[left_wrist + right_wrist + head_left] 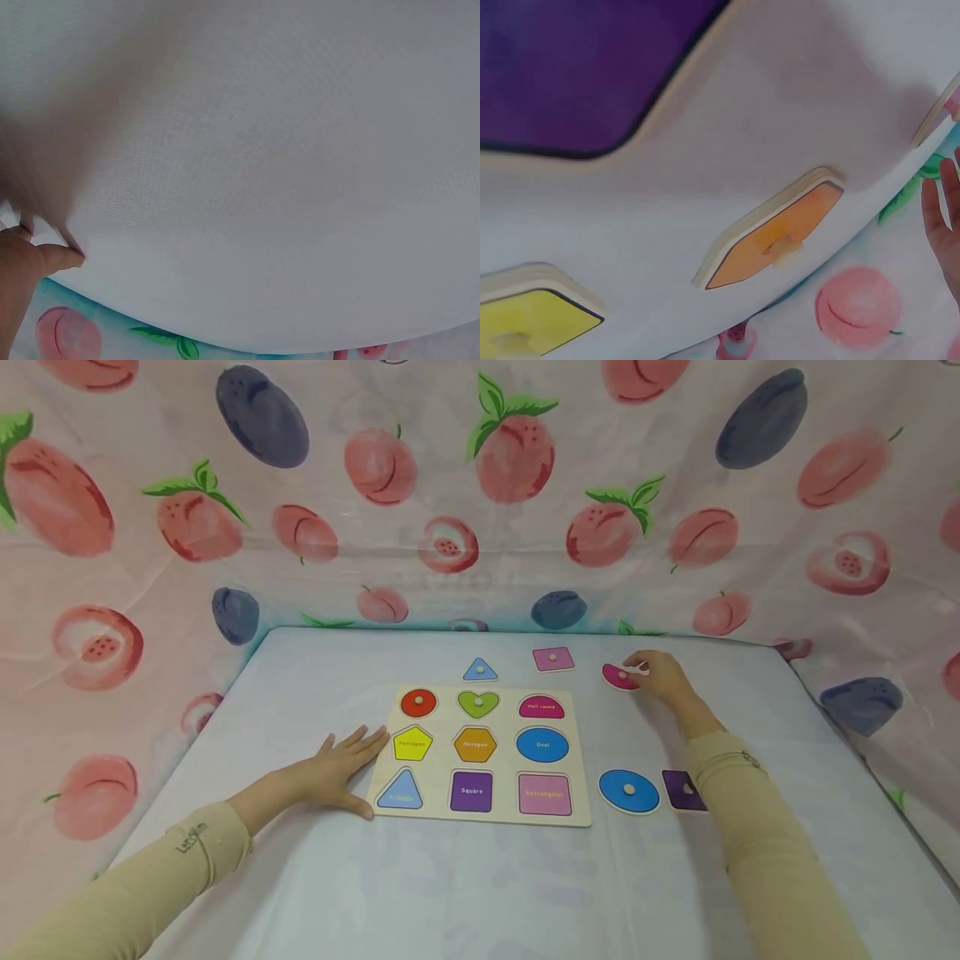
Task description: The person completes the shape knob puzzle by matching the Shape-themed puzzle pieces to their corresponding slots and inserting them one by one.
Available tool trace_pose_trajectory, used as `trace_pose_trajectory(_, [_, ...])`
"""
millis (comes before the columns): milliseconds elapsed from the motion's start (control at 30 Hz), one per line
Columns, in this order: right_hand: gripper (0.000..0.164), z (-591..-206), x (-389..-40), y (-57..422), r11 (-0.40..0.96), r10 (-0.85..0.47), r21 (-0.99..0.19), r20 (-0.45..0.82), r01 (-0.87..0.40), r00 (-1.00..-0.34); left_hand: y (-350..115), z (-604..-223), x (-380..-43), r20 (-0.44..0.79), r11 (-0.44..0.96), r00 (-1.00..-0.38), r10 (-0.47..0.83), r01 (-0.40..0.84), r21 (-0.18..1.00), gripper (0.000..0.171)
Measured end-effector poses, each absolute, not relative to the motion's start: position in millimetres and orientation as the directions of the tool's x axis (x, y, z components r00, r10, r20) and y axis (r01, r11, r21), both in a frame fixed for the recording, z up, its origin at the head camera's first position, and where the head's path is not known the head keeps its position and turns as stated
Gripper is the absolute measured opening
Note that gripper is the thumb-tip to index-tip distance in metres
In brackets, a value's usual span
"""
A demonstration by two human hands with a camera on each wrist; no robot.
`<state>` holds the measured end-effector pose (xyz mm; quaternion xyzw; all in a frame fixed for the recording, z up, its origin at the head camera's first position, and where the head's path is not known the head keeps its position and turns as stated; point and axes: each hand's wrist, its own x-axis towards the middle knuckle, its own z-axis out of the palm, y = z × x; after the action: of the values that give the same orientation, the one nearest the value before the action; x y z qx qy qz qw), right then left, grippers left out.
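My left hand (330, 775), fingers spread, rests on the table and touches the left edge of a wooden shape puzzle board (441, 777). In the left wrist view only part of this hand (34, 259) shows. Beyond the board's far right corner, my right hand (663, 681) pinches a magenta half-round puzzle piece (617, 677), tilted, by its knob. A red circle piece (412, 706) and a green heart piece (468, 703), both knobbed, sit in the board. Its other places show printed shapes, such as the half-round place (542, 710). The right wrist view cuts off my right hand (946, 225).
Behind the board lie a blue triangle piece (472, 674) and a pink rectangle piece (543, 660). To its right lie a blue oval piece (613, 791) and a purple square piece (675, 792), partly under the right sleeve. The right wrist view shows orange (739, 259) and yellow (547, 319) pieces.
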<state>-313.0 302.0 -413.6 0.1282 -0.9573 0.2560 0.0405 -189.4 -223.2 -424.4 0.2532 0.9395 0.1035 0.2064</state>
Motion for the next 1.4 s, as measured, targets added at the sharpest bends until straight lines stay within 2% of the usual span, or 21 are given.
trace_pose_trajectory(133, [0.025,-416,-326,310,0.839,-0.237,-0.482,0.091,-0.251,-0.967,-222,-425,-192,-0.332,0.85,-0.788,0.518,0.434,0.297,0.122])
trace_pose_trajectory(200, [0.027,-429,-343,320,0.831,-0.258,-0.49,0.08,-0.263,-0.963,-221,-426,-193,-0.332,0.851,-0.79,0.516,0.429,0.302,0.123])
trace_pose_trajectory(300, [0.03,-466,-383,346,0.772,-0.352,-0.517,0.136,-0.37,-0.926,-220,-427,-195,-0.325,0.851,-0.793,0.515,0.427,0.308,0.123])
trace_pose_trajectory(400, [0.027,-479,-397,353,0.764,-0.4,-0.498,0.131,-0.409,-0.907,-220,-427,-195,-0.329,0.854,-0.795,0.51,0.42,0.309,0.123])
trace_pose_trajectory(467, [0.023,-473,-391,346,0.779,-0.401,-0.474,0.124,-0.41,-0.907,-220,-427,-194,-0.327,0.852,-0.794,0.512,0.422,0.309,0.123])
trace_pose_trajectory(567, [0.02,-439,-360,322,0.85,-0.362,-0.395,0.041,-0.348,-0.931,-220,-426,-194,-0.331,0.856,-0.796,0.506,0.417,0.306,0.123])
trace_pose_trajectory(700, [0.016,-419,-343,308,0.877,-0.39,-0.287,0.046,-0.386,-0.92,-219,-424,-195,-0.332,0.858,-0.799,0.502,0.412,0.307,0.123])
trace_pose_trajectory(833, [0.011,-416,-342,306,0.881,-0.413,-0.217,0.079,-0.42,-0.907,-218,-424,-196,-0.331,0.857,-0.798,0.504,0.413,0.308,0.123])
trace_pose_trajectory(1100, [0.014,-412,-344,309,0.882,-0.412,-0.198,0.117,-0.428,-0.903,-217,-426,-196,-0.319,0.853,-0.801,0.507,0.415,0.315,0.123])
trace_pose_trajectory(1400, [0.01,-401,-339,305,0.877,-0.42,-0.197,0.131,-0.439,-0.898,-217,-425,-195,-0.31,0.85,-0.8,0.514,0.425,0.311,0.122])
